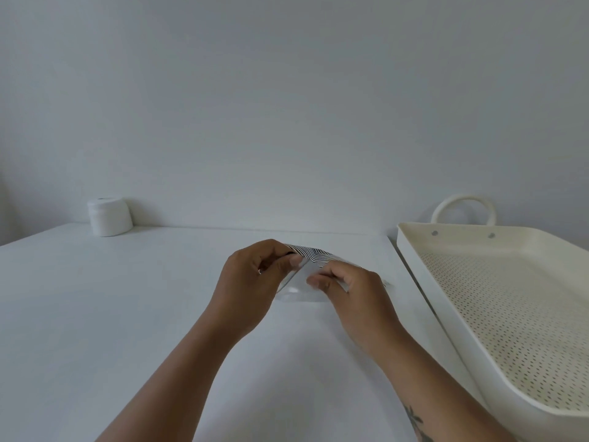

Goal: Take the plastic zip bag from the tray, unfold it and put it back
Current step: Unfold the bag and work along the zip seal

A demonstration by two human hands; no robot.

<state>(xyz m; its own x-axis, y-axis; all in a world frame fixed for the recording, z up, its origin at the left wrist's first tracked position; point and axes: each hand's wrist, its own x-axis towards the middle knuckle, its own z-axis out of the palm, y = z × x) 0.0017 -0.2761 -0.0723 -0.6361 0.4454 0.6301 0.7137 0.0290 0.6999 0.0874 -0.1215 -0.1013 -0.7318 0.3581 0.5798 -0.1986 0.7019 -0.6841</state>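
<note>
From the head camera, we see the plastic zip bag [314,261] held between both hands above the white table [127,314], its long axis running from 10 o'clock to 4 o'clock. Our left hand [251,282] pinches its near-left edge; our right hand [353,295] pinches the fold just beside it. The perforated tray [411,250] sits at 3 o'clock, nearer our right hand. A white roll [110,216] stands at 10 o'clock against the plain wall.

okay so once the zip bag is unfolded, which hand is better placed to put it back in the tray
Right, most likely. The tray sits at the table's right edge, and the right hand pinches the zip bag on the side nearer to it. The left hand grips the bag's far side and would have to cross over.
</note>
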